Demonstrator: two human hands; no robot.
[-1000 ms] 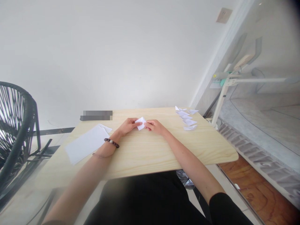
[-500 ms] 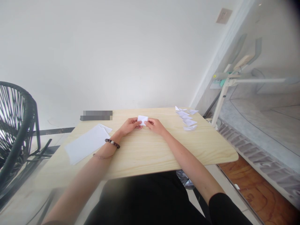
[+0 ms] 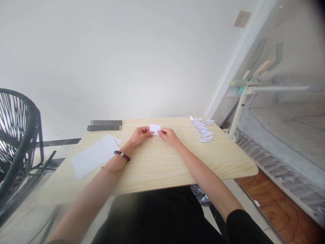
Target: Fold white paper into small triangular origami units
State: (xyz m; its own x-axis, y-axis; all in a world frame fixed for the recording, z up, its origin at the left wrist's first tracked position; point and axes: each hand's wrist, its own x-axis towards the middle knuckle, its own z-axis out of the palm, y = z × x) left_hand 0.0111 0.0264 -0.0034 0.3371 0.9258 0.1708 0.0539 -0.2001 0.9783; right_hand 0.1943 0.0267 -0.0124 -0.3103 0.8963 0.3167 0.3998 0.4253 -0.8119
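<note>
Pinching folded paper point(image 3: 155, 127), fingers point(image 3: 145, 129) partly hidden behind.

The folded paper point(image 3: 155, 127) I pinch at the centre of the frame is white, its creases showing as faint grey lines. White too are the sheets point(image 3: 93, 157) at left and the folded shapes point(image 3: 204, 133) right of centre. Beneath them my table point(image 3: 157, 166) is pale yellow, streaked with fine wood grain. My beaded bracelet point(image 3: 122, 155) is dark brown with one pale bead; my sleeve point(image 3: 243, 225), lower right, is black. The chair point(image 3: 31, 113) at far left is dark grey-green, striped by its cords. The wood floor point(image 3: 276, 206), lower right, is reddish brown with darker swirls.
</note>
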